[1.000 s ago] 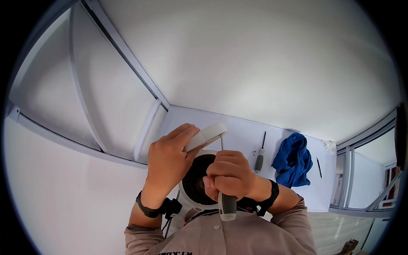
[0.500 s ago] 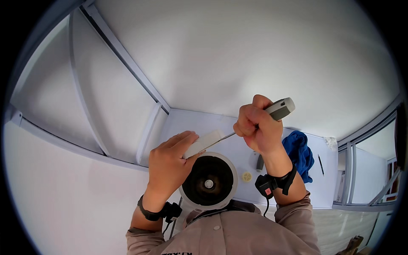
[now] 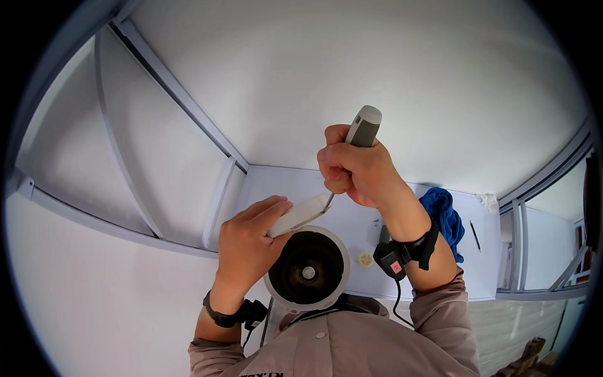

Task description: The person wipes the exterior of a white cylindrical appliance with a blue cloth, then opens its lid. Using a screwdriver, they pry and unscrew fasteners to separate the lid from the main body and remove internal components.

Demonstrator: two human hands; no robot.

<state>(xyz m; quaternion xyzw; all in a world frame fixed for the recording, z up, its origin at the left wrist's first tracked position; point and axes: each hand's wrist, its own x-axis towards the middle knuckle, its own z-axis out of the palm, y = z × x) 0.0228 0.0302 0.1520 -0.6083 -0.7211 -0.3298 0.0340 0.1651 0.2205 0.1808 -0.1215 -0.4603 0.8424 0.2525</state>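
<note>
My left hand (image 3: 246, 245) grips a long white plastic piece (image 3: 300, 217) above the far rim of a round white vessel (image 3: 343, 251). The vessel is dark inside, with a small pale hub at its centre. Whether the plastic piece is joined to the vessel, I cannot tell. In my right hand (image 3: 358, 166), closed in a fist, is a screwdriver (image 3: 364, 128) with a thick grey and white handle pointing up and away. Its thin metal shaft slants down to the far right end of the white piece; the tip's exact contact is too small to make out.
On the white table (image 3: 402, 276) lie a small yellowish wheel-like part (image 3: 365, 259) and a grey object (image 3: 384, 235) partly hidden by my right wrist. Farther right are a crumpled blue cloth (image 3: 443, 217), a thin black pen-like stick (image 3: 475, 235) and a white crumpled tissue (image 3: 487, 201). Wall panels stand behind.
My right hand has shifted left and away, and the screwdriver has swung to a steeper angle. The white piece has tilted slightly, while my left hand stays almost in place.
</note>
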